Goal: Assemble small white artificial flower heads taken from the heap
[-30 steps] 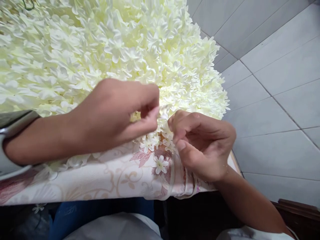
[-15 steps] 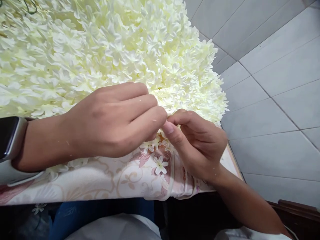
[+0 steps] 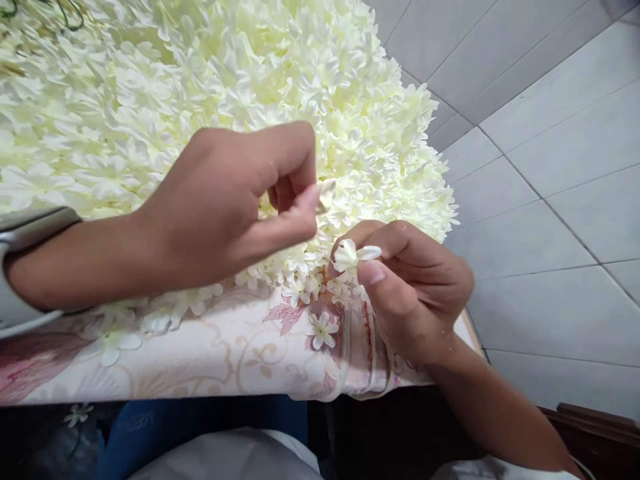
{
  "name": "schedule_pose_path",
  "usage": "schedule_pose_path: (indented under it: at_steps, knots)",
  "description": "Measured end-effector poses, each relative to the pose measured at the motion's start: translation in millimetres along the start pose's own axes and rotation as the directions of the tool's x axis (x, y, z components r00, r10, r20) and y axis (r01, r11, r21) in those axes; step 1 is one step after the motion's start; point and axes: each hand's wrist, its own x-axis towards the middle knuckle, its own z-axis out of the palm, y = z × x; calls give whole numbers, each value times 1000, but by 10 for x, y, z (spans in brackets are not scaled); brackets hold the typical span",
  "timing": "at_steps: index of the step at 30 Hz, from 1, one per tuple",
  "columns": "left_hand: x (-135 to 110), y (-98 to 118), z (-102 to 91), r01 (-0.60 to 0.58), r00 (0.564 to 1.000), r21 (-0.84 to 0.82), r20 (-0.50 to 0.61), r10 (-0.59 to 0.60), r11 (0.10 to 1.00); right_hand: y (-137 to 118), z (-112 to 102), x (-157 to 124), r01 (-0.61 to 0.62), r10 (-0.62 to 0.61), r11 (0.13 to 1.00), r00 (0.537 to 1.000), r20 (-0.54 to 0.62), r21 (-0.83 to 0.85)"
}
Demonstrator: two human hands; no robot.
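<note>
My right hand (image 3: 410, 293) is closed in a pinch. Between its thumb and fingers is a small white artificial flower (image 3: 347, 256), petals showing above the thumb. Up and to the left, my left hand (image 3: 245, 200) is pinched too, with thumb and forefinger tips together. At those tips sticks out a small whitish piece (image 3: 326, 195), blurred against the blossoms, its kind unclear. Behind both hands rises a large heap of cream-white artificial flowers (image 3: 240, 73). A single loose flower (image 3: 323, 331) lies on the patterned cloth below my right hand.
The floral cloth (image 3: 200, 360) covers the table up to its front edge. Narrow pale cords (image 3: 345, 357) run over that edge near my right wrist. Green wire-like stems (image 3: 70, 17) show at the top left. White tiled wall (image 3: 545, 267) stands to the right.
My hands, together before, are now apart. The left has risen and turned, showing its pinch; the right has shifted slightly right, and the white flower in it has come into view.
</note>
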Motion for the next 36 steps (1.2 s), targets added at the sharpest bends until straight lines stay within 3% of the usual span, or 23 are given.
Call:
schedule_pose_path:
  at_steps: [6,11,16,20,24,26,30,36]
  knots:
    - [-3,-27,5,27,999,-19,-17,-27,999,41,14,64,36,-92,971,969,-227,-238]
    - [-35,32,16,-58,998,126,-3,59,990,76,9,103,-36,-13,985,960,-279,-169]
    - [-67,-11,38,-214,976,251,11,219,944,-10,12,89,34,-65,984,983,-174,-177]
    - [-87,-72,11,-466,878,343,70,473,815,-56,18,50,-40,35,998,994,-101,-51]
    - [-125,-123,-2,-543,821,369,44,569,754,-49,31,10,-91,95,995,986,-136,35]
    - [-140,-115,-3,-539,825,343,28,565,769,-52,35,9,-68,69,998,988,-141,13]
    - [-146,-51,-10,-470,881,254,73,468,845,-87,41,33,-46,37,997,991,-130,-64]
    - [-157,-127,65,-493,862,215,-7,506,843,-116,40,35,10,-31,983,993,-116,-183]
